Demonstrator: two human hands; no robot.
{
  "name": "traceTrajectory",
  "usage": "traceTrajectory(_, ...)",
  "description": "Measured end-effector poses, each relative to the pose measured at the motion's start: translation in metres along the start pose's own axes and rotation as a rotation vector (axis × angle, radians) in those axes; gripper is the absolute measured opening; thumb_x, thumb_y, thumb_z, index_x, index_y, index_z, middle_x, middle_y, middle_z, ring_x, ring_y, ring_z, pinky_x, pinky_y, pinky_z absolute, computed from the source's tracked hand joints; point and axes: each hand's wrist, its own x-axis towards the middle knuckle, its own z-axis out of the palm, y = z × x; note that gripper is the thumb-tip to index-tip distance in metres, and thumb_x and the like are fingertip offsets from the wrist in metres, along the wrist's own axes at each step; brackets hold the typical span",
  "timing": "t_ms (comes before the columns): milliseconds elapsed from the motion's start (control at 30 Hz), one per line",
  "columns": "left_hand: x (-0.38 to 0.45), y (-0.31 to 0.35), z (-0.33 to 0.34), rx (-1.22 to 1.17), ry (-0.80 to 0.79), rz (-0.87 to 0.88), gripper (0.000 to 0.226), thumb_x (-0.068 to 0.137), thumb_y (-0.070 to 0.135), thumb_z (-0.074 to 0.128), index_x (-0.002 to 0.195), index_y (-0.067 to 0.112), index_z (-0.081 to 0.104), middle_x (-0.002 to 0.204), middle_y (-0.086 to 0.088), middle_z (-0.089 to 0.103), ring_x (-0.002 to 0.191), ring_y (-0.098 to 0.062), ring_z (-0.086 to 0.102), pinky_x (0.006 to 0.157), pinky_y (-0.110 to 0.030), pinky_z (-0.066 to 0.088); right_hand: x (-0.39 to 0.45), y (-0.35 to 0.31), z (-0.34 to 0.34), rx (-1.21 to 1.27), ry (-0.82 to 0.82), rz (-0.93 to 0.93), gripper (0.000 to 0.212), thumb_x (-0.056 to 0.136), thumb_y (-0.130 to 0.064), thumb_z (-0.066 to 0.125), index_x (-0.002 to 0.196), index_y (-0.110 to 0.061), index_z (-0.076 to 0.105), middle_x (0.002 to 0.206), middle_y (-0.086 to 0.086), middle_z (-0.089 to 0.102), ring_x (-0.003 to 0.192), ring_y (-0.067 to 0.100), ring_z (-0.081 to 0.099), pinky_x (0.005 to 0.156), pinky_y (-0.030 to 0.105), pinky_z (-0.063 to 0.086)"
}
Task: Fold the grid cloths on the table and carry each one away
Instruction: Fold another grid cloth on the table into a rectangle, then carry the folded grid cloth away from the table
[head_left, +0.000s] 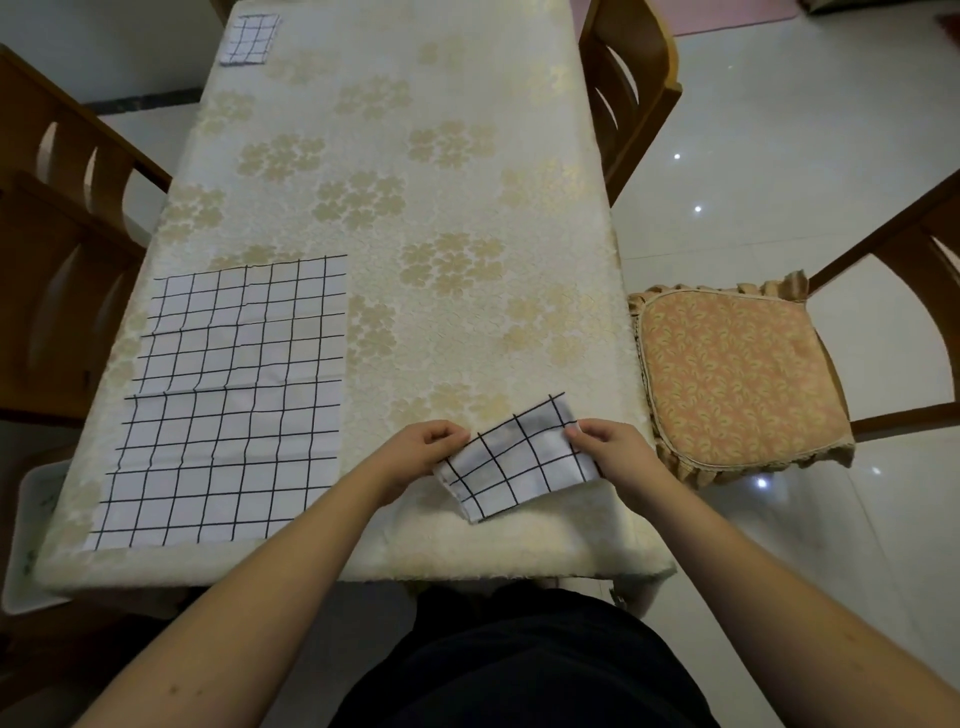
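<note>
A small folded white cloth with a black grid (519, 462) lies tilted near the table's front edge. My left hand (421, 457) pinches its left upper edge and my right hand (613, 452) pinches its right upper corner. To the left, a large grid cloth (228, 405) lies spread flat on the table. A second folded grid cloth (248, 39) sits at the table's far left corner.
The table (441, 208) wears a cream tablecloth with gold flowers. A chair with an orange patterned cushion (737, 374) stands to the right. Wooden chairs (57, 249) line the left side and another (628, 78) stands at the far right. A white bin (31, 530) sits at the lower left.
</note>
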Motion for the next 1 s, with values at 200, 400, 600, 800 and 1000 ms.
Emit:
traceTrajectory(200,-0.018,-0.015,0.005,-0.351,-0.052,-0.076,0.022,0.098,0.021,0.055,0.118,0.014,0.06,0.107,-0.002,0.071,0.099,-0.02,0.067,0.092,-0.035,0.053,-0.024,0.003,0.003,0.282,0.001,0.145,0.018,0.098,-0.018,0.056,0.091,-0.014,0.072,0.082,-0.001,0.076,0.073,0.009,0.07,0.069,0.025,0.052)
traceTrajectory(400,-0.032,-0.02,0.015,-0.382,0.038,-0.138,0.025,0.101,0.018,0.05,0.119,0.005,0.061,0.098,-0.005,0.074,0.084,-0.015,0.071,0.071,-0.031,0.057,-0.048,0.011,0.02,0.323,0.043,0.176,0.025,0.096,-0.022,0.059,0.112,-0.004,0.069,0.107,0.012,0.074,0.101,0.027,0.069,0.091,0.039,0.053)
traceTrajectory(600,-0.052,-0.02,-0.001,-0.179,0.069,0.003,0.023,0.099,0.024,0.055,0.118,0.014,0.064,0.1,-0.003,0.076,0.091,-0.019,0.073,0.083,-0.04,0.059,-0.08,0.009,0.045,0.321,0.152,0.12,0.022,0.099,-0.021,0.054,0.107,-0.008,0.07,0.101,0.009,0.075,0.093,0.024,0.072,0.079,0.033,0.054)
traceTrajectory(800,-0.088,-0.016,-0.027,-0.156,-0.01,0.098,0.021,0.099,0.022,0.055,0.118,0.018,0.063,0.101,0.0,0.076,0.093,-0.017,0.073,0.084,-0.037,0.057,-0.12,0.007,0.078,0.354,0.285,0.086,0.02,0.096,-0.016,0.057,0.103,-0.003,0.07,0.094,0.01,0.076,0.088,0.025,0.073,0.077,0.035,0.056)
traceTrajectory(1000,-0.111,-0.007,-0.033,-0.196,-0.117,0.099,0.019,0.099,0.02,0.055,0.113,0.014,0.065,0.099,-0.004,0.076,0.09,-0.022,0.073,0.077,-0.037,0.058,-0.166,0.009,0.092,0.431,0.348,0.048,0.02,0.096,-0.015,0.058,0.102,0.0,0.069,0.086,0.012,0.074,0.067,0.015,0.07,0.052,0.021,0.051)
